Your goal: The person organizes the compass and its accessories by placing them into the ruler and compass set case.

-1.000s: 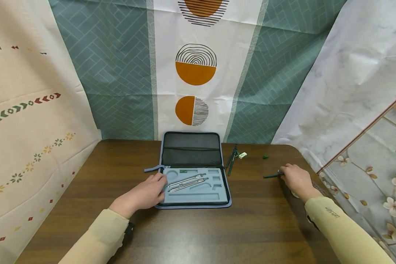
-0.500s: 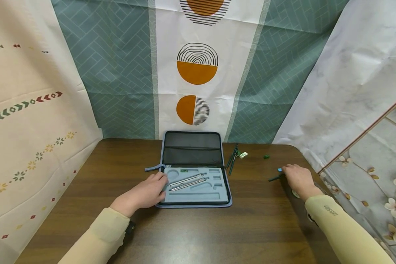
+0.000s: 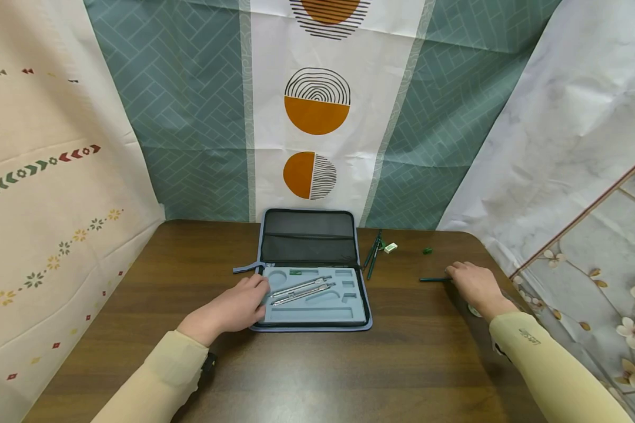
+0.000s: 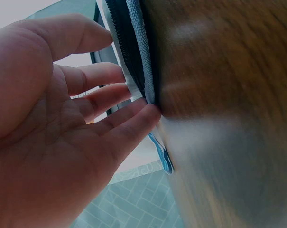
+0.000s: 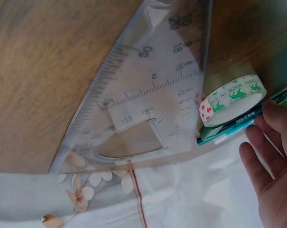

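Note:
My left hand (image 3: pixel 227 306) rests at the left edge of an open zip case (image 3: pixel 307 223), fingertips touching its zipped rim (image 4: pixel 145 57) in the left wrist view. Inside the case, a light blue moulded tray (image 3: pixel 312 315) carries two silver compasses (image 3: pixel 300 292) lying slantwise. At the table's right side, my right hand (image 3: pixel 473 285) pinches a dark green pencil (image 3: pixel 434 279) that points left. The right wrist view shows this pencil (image 5: pixel 250 115) between thumb and fingers, in front of a roll of tape (image 5: pixel 236 97). A clear set square (image 5: pixel 134 99) lies beside the tape.
Right of the case lie several dark green pencils (image 3: pixel 372 256) and a white-and-green eraser (image 3: pixel 390 248). A small green object (image 3: pixel 427 250) sits farther right. A blue strap (image 3: pixel 247 268) sticks out from the case's left side. Patterned cloth (image 3: pixel 206 117) hangs behind the table.
The pencil in my right hand swung toward me, then back to pointing left. A small blue object seen by the right fingers half a second ago is out of sight. My left hand stays put.

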A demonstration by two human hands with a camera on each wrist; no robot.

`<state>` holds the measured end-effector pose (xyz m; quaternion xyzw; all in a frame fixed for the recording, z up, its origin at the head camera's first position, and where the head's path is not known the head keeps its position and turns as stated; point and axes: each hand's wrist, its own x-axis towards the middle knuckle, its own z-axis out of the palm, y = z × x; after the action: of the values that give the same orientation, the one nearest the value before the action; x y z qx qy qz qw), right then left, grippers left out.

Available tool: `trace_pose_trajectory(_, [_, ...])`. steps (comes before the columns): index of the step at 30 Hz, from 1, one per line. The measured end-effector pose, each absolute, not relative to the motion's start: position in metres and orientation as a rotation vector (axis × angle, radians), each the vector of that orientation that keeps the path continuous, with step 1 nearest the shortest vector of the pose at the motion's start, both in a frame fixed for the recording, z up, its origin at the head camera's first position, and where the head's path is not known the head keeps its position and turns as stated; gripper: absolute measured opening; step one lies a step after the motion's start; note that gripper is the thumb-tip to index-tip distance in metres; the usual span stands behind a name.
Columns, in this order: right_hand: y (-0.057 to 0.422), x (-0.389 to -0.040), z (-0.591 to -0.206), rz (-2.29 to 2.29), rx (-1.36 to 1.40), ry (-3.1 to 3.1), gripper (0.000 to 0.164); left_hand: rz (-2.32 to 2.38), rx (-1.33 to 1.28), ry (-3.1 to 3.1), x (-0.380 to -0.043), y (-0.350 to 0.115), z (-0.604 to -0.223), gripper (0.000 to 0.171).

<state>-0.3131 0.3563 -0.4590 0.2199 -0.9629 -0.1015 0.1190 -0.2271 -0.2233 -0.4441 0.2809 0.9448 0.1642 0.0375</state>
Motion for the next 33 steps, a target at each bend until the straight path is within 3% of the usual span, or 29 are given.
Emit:
trace_pose_trajectory(14, [0.346, -0.312, -0.465, -0.177, 0.712, -2.682, 0.012, 0.492, 0.879, 2.908, -0.228, -0.224, -0.445, 0.034])
trace_pose_trajectory(33, [0.286, -0.301, -0.459, 0.052, 0.822, -2.57, 0.018, 0.494, 0.853, 2.906, -0.225, -0.221, -0.443, 0.032])
